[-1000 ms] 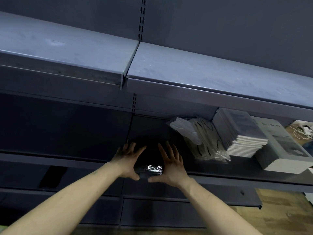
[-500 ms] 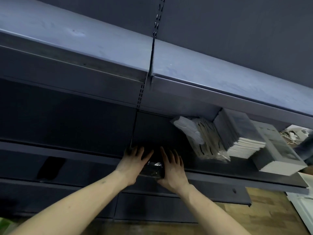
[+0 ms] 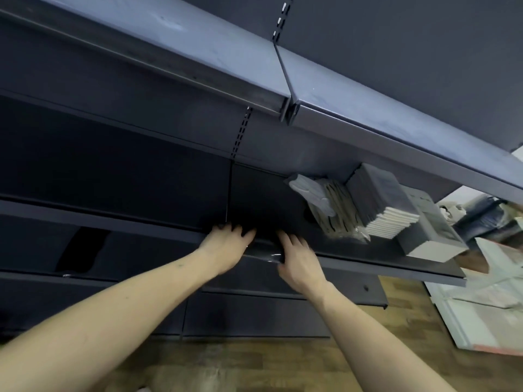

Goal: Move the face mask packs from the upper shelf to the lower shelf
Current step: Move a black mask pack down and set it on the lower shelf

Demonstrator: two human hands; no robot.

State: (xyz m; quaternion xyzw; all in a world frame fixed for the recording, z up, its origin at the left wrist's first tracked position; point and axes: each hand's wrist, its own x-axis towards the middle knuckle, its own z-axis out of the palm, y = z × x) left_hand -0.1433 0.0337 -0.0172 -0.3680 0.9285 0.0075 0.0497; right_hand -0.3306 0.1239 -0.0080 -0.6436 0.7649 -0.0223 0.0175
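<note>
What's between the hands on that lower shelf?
A dark, shiny-wrapped pack at the shelf edge, between left hand and right hand. Its far end is lost in shadow.

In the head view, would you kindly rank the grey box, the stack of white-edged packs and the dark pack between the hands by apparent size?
1. Stack of white-edged packs and grey box: too alike to rank.
2. Dark pack: smallest, though the left hand and right hand partly hide it.

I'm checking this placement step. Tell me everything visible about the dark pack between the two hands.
The dark pack looks wrapped in glossy clear plastic that catches glints of light. It lies flat at the front edge of the lower shelf, mostly in shadow, so any print is unreadable. The left hand touches its left end and the right hand its right end, fingers reaching over it.
</note>
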